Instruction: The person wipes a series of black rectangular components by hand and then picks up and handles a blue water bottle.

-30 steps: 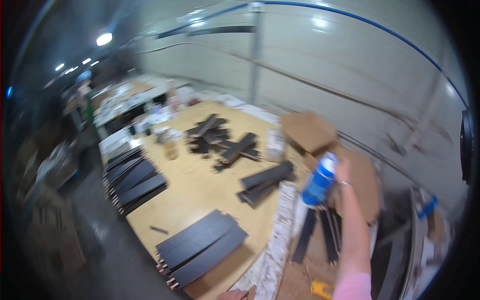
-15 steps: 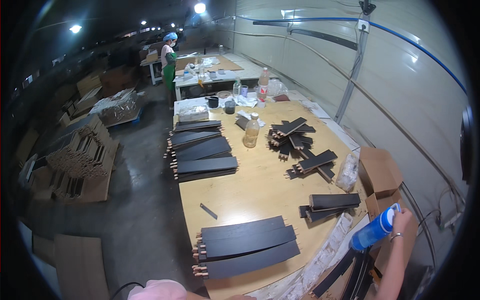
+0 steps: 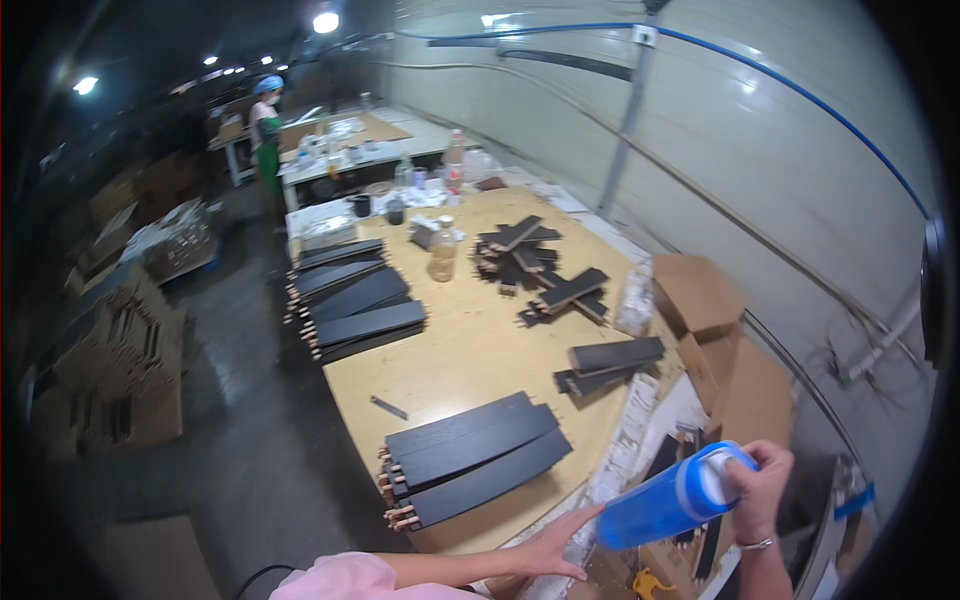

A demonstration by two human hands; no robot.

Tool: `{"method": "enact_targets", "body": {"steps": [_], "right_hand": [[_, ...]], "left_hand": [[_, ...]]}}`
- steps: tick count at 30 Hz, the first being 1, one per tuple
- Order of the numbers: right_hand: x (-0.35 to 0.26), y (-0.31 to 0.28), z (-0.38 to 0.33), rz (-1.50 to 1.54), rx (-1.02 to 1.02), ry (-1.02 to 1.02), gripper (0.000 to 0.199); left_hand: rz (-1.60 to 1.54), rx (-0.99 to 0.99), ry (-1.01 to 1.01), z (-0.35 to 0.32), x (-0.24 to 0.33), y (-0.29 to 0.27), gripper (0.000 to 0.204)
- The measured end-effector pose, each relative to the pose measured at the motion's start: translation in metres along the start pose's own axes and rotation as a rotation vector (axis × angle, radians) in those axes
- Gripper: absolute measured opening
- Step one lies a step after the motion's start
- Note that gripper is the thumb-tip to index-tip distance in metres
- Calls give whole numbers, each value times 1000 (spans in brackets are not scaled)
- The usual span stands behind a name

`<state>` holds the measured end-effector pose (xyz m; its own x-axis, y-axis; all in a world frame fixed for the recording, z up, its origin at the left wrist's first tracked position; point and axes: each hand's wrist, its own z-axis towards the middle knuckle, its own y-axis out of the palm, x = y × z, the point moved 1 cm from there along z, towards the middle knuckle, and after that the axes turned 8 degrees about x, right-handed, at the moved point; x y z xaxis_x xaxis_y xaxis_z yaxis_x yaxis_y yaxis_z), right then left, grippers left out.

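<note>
Lowered blue bottle (image 3: 668,505) (right hand (image 3: 760,482) grips, left hand (image 3: 555,548) open).

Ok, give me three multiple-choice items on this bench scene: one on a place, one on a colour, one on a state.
1. Where does the left hand lie?
A. At the near edge of the wooden table, by the bottle's base
B. On the cardboard box
C. On the far stack of panels

2. What colour is the bottle in the right hand?
A. Red
B. Blue with a white cap
C. Green

3. How is that bottle held?
A. Upright
B. Tipped on its side, cap end in the grip
C. Lying loose on the table

Answers: 1 A, the fingers stretch flat at the table's near edge. 2 B, its body is blue and its cap white. 3 B, it slants nearly level with the right hand closed round its cap.
</note>
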<state>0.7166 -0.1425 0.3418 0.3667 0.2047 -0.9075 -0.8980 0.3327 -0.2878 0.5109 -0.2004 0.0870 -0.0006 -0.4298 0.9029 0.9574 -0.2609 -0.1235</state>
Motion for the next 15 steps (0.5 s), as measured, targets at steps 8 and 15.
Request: {"method": "enact_targets", "body": {"steps": [8,15], "right_hand": [[-24,-28,-135,62,-161,213,12],[1,-56,-137,-97,-546,-259,25]], "left_hand": [[-616,-328,7,2,64,11,120],[-585,-444,-75,-9,105,1,118]]}}
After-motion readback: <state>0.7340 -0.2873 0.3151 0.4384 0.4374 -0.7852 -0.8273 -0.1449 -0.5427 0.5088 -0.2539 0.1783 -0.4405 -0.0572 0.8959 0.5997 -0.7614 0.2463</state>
